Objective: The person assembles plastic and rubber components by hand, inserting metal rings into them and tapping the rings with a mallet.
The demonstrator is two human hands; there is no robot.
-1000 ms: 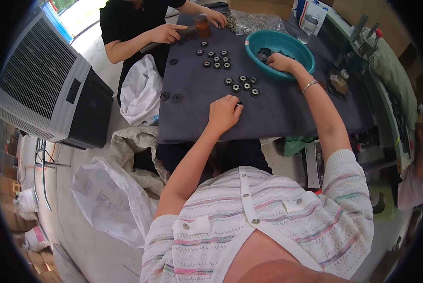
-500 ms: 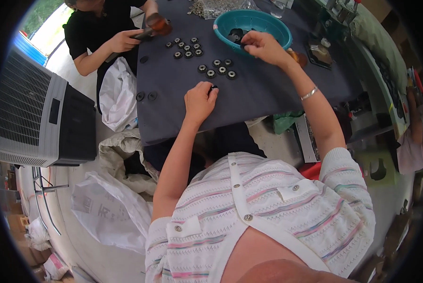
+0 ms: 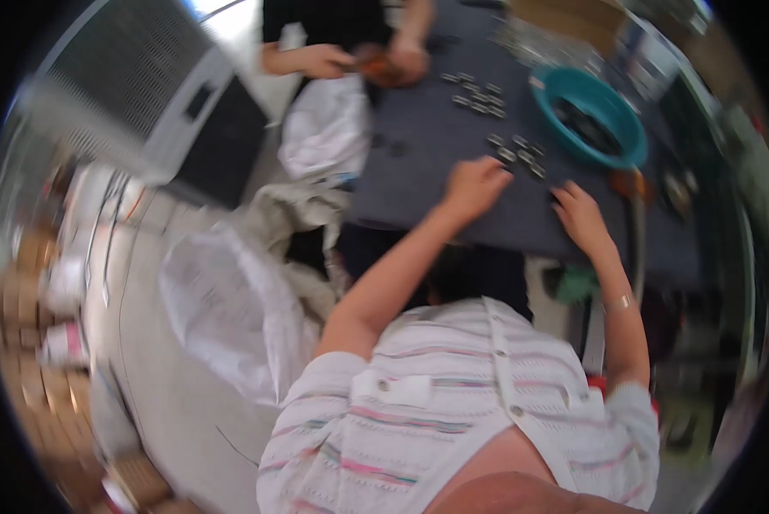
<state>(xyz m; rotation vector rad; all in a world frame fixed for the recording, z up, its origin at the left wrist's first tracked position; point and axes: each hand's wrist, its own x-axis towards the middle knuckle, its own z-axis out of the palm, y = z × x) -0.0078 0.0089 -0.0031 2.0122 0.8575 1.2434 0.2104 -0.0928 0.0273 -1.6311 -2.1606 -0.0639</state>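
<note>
Nearest, over the grey surface [image 3: 427,146], the right hand [image 3: 580,214] has loosely bent fingers; blur hides whether its grip has anything. Between nine and ten o'clock from it, the left hand [image 3: 476,188] bunches its fingers, contents unclear. Just past those fingertips, towards one o'clock, sits a cluster of pale-centred dark rings [image 3: 506,155]. At the right hand's twelve, a teal bowl [image 3: 590,88] holds loose dark pieces [image 3: 586,128]. Farther, at the cluster's eleven, lies a second group [image 3: 478,108]. Work seems partway: both groups look done, the bowlful left.

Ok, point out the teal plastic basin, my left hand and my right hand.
Teal plastic basin [image 3: 604,95]: head view, inner far wall.
Left hand [image 3: 473,188]: head view, back of the hand.
Right hand [image 3: 580,214]: head view, back of the hand.
</note>
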